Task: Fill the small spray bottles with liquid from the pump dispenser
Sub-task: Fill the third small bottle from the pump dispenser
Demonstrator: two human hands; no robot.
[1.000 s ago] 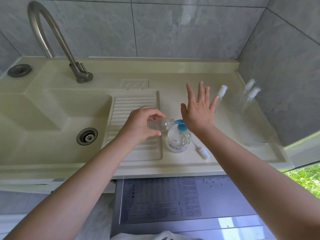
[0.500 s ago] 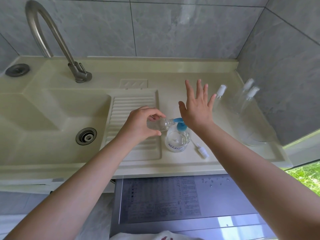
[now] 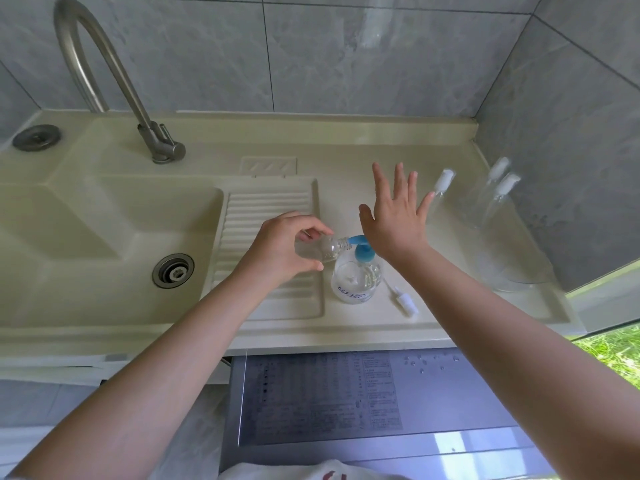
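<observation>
Little has shifted over the last second: the right hand point(image 3: 394, 220) has stayed spread flat over the pump, perhaps a touch lower, and the left hand point(image 3: 287, 247) has not let go of its bottle. Nearest me, below the counter edge, sits a grey appliance top point(image 3: 346, 403) with a printed panel and a few water drops. Just beyond, on the cream sink counter point(image 3: 346, 327), a loose white spray cap point(image 3: 403, 301) lies on its side beside the pump dispenser point(image 3: 356, 277), a round clear bottle with a blue pump head. The left hand's thumb and fingers are curled round a small clear spray bottle point(image 3: 320, 249), held tilted nearly flat over the ribbed washboard point(image 3: 266, 216), its open neck meeting the blue spout. The right hand's fingers are straight and fanned, gripping nothing; its heel sits over the pump head, though I cannot tell how hard it presses. Further right, three more capped spray bottles point(image 3: 498, 195) stand near the wall, two of them apparently in a clear container point(image 3: 516, 268). To the left lie the basin and its drain point(image 3: 173, 270), and at the back a curved metal faucet point(image 3: 114, 74) rises against grey tiles.
</observation>
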